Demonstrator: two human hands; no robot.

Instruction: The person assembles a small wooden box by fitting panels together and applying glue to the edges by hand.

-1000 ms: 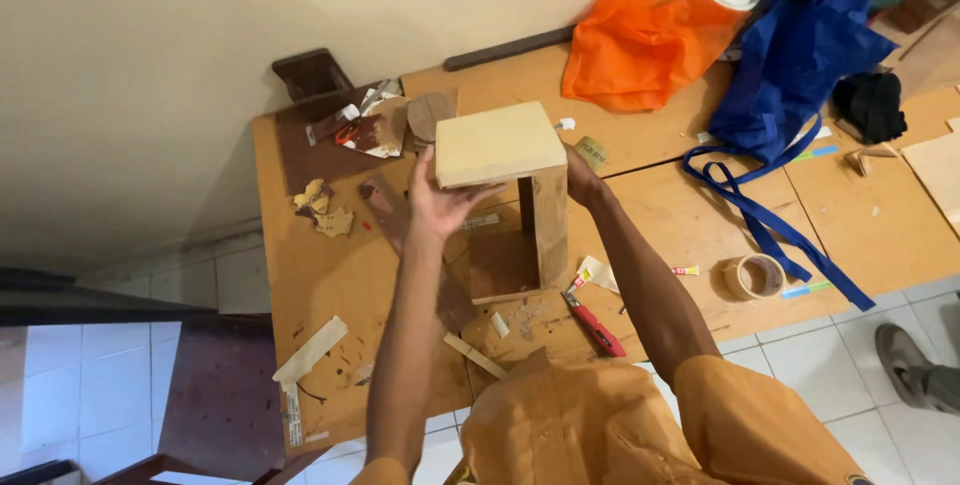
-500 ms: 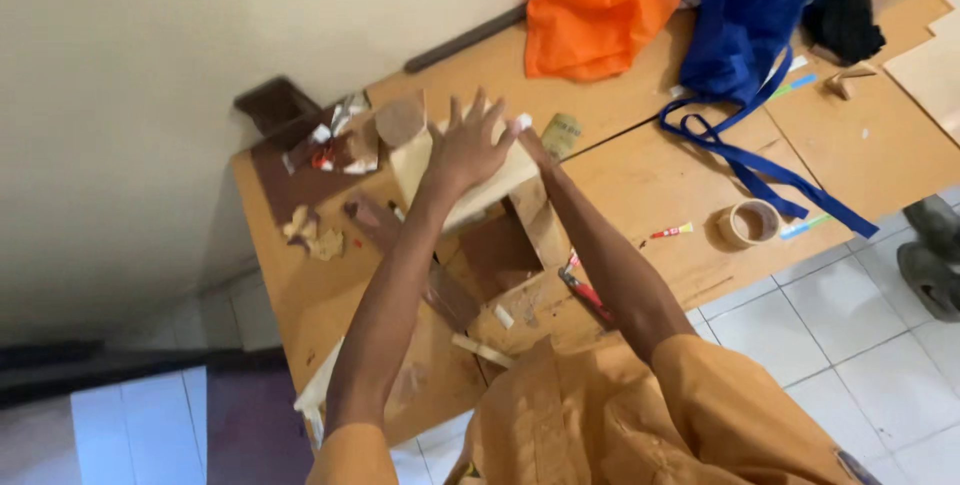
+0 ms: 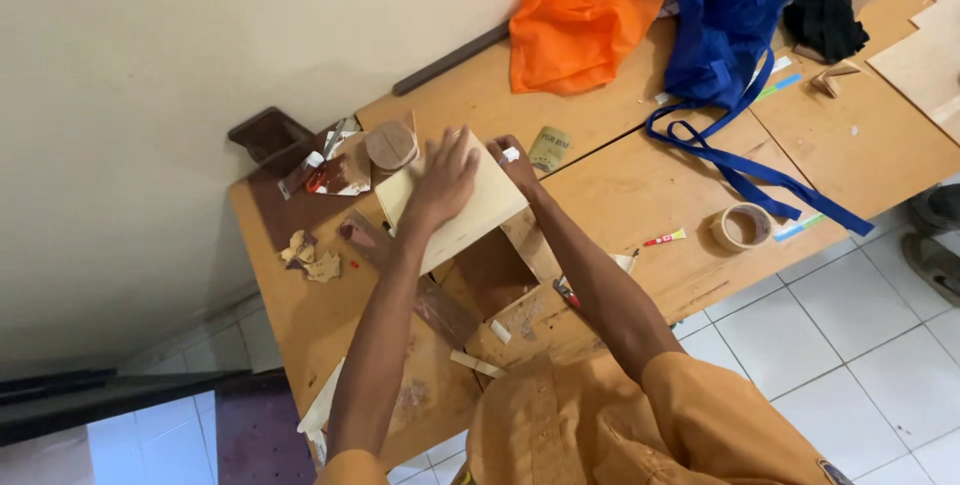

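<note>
A pale plywood box point(image 3: 478, 220) stands on the wooden table point(image 3: 620, 185), its open side facing me and showing a dark brown inside. My left hand point(image 3: 442, 181) lies flat with spread fingers on the box's light top panel. My right hand point(image 3: 517, 165) grips the far right edge of that same panel, fingers curled over it. A round wooden disc point(image 3: 391, 145) lies just behind the box, near my left fingertips.
An orange bag point(image 3: 575, 20) and a blue bag point(image 3: 730, 30) with long straps lie at the back. A tape roll point(image 3: 741, 227), a small glue tube point(image 3: 664, 238), red-handled pliers point(image 3: 566, 293), wood scraps point(image 3: 312, 257) and wrappers point(image 3: 335, 170) litter the table. Plywood sheets point(image 3: 925, 50) lie far right.
My left hand moved from the box's side up onto its top panel and now presses flat there. The view shifted and swung closer over the table.
</note>
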